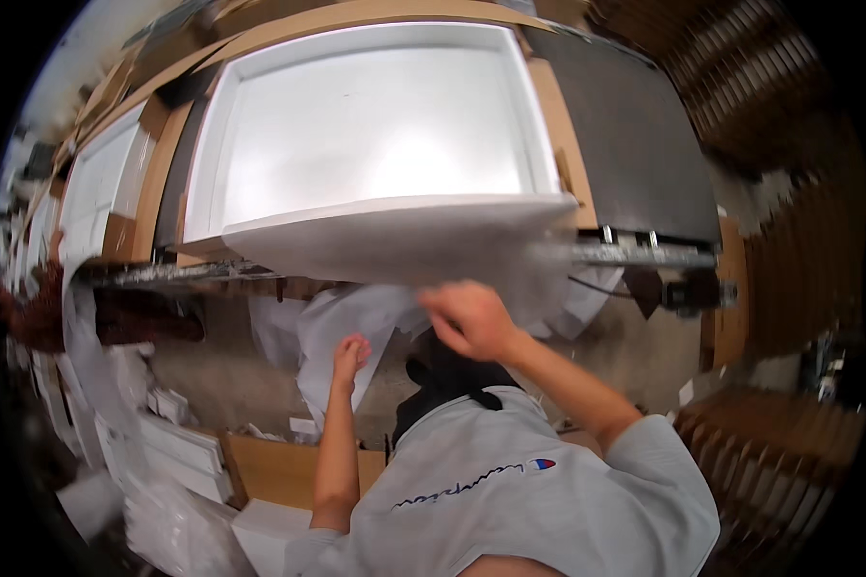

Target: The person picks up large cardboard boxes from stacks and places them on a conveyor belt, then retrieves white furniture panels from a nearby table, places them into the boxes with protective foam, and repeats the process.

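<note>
A large white shallow tray-like panel with raised rims point(375, 125) lies in a cardboard box on the bench. Over its near edge hangs a thin white sheet point(394, 236), blurred at its right end. My right hand point(471, 319) is just below the hanging sheet, fingers curled in and smeared at the tips; whether it grips the sheet is hidden. Lower and to the left, my left hand point(351, 358) is raised with its fingers curled closed and nothing visible in them. Behind both hands, more white sheeting point(351, 327) droops under the bench.
A metal rail point(640, 255) runs along the bench's near edge, beside a dark belt-like surface point(625, 135). Another boxed white panel point(106, 183) stands at left. Cardboard stacks point(803, 240) rise at right. White foam pieces point(178, 452) and an open carton point(279, 469) lie at lower left.
</note>
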`<state>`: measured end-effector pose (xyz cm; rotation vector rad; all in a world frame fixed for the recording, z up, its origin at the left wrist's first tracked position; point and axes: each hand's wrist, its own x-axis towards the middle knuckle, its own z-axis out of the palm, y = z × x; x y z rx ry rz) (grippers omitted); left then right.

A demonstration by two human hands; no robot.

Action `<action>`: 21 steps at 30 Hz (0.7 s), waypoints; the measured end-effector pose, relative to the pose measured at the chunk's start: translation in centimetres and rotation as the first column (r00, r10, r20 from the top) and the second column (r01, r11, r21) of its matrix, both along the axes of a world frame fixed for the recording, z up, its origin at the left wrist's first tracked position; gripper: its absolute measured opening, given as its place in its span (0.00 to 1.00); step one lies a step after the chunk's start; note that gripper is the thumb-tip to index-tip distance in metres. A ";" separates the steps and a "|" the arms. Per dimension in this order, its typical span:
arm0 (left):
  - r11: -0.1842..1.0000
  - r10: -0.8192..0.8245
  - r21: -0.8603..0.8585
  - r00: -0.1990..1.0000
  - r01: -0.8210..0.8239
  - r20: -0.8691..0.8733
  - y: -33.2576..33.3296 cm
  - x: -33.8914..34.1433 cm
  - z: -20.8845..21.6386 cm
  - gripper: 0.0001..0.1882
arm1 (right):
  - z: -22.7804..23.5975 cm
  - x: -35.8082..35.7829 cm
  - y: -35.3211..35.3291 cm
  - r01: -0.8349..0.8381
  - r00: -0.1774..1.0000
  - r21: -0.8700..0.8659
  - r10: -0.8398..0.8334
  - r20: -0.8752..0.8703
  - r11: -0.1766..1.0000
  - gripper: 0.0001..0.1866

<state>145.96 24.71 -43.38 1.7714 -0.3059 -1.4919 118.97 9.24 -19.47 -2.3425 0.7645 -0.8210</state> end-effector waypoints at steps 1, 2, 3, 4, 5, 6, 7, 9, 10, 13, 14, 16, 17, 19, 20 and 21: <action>0.995 -0.084 0.062 0.995 0.080 0.053 1.2 -0.4 -1.5 0.15 | -1.9 -3.5 3.8 0.046 0.993 0.065 -0.039 -0.109 0.997 0.11; 0.980 -0.168 0.124 0.981 0.155 0.101 2.4 -1.0 -2.8 0.14 | -5.1 -7.6 7.1 0.181 0.968 0.154 -0.149 -0.202 0.971 0.13; 0.952 -0.270 0.185 0.954 0.244 0.130 3.4 -2.5 -4.6 0.14 | -10.2 -13.0 11.5 0.455 0.884 0.226 -0.407 -0.231 0.861 0.16; 0.906 -0.361 0.272 0.927 0.323 0.103 5.2 -4.0 -6.7 0.13 | -15.4 -19.5 16.9 0.692 0.722 0.325 -0.617 -0.313 0.645 0.13; 0.862 -0.425 0.348 0.900 0.369 0.099 7.2 -4.4 -8.1 0.12 | -20.4 -26.3 23.3 0.862 0.491 0.370 -0.756 -0.433 0.347 0.10; 0.813 -0.460 0.423 0.887 0.400 0.044 9.1 -4.7 -9.0 0.12 | -24.7 -33.1 30.4 0.936 0.217 0.351 -0.805 -0.553 0.011 0.09; 0.752 -0.491 0.498 0.871 0.432 -0.014 10.6 -4.8 -9.4 0.12 | -27.5 -39.6 38.1 0.881 -0.074 0.317 -0.764 -0.641 -0.352 0.08; 0.717 -0.578 0.504 0.815 0.482 0.042 13.1 -6.7 -8.3 0.12 | -28.8 -47.8 50.8 0.424 -0.478 0.400 -0.576 -0.663 -0.812 0.12; 0.667 -0.677 0.416 0.736 0.619 -0.010 13.9 -5.2 -9.2 0.13 | -29.4 -49.3 53.0 0.298 -0.517 0.473 -0.557 -0.650 -0.829 0.15; 0.537 -0.817 0.340 0.576 0.772 -0.018 13.4 -10.7 -10.3 0.14 | -30.8 -52.6 63.6 0.494 -0.503 0.419 -0.643 -0.577 -0.762 0.15; 0.456 -0.846 0.386 0.525 0.802 -0.091 13.0 -15.7 -10.6 0.16 | -31.7 -55.4 69.4 0.587 -0.557 0.208 -0.577 -0.598 -0.783 0.15; 0.381 -0.889 0.508 0.458 0.773 -0.030 10.1 -20.8 -10.4 0.18 | -36.5 -53.0 69.7 0.611 -0.370 0.284 -0.583 -0.723 -0.739 0.12; 0.400 -0.893 0.534 0.448 0.745 0.044 7.7 -22.1 -9.6 0.14 | -38.3 -49.5 65.6 0.654 -0.162 0.394 -0.628 -0.761 -0.646 0.11; 0.536 -0.839 0.482 0.501 0.692 0.213 3.4 -26.1 -10.8 0.09 | -37.5 -46.5 59.2 0.636 0.066 0.595 -0.734 -0.676 -0.491 0.11; 0.498 -0.867 0.406 0.452 0.766 0.211 1.8 -30.8 -10.8 0.09 | -37.0 -45.8 59.1 0.601 0.110 0.641 -0.745 -0.658 -0.478 0.12; 0.524 -0.852 0.275 0.494 0.806 0.174 1.5 -35.4 -9.6 0.09 | -36.9 -46.4 58.9 0.565 0.139 0.674 -0.751 -0.646 -0.475 0.14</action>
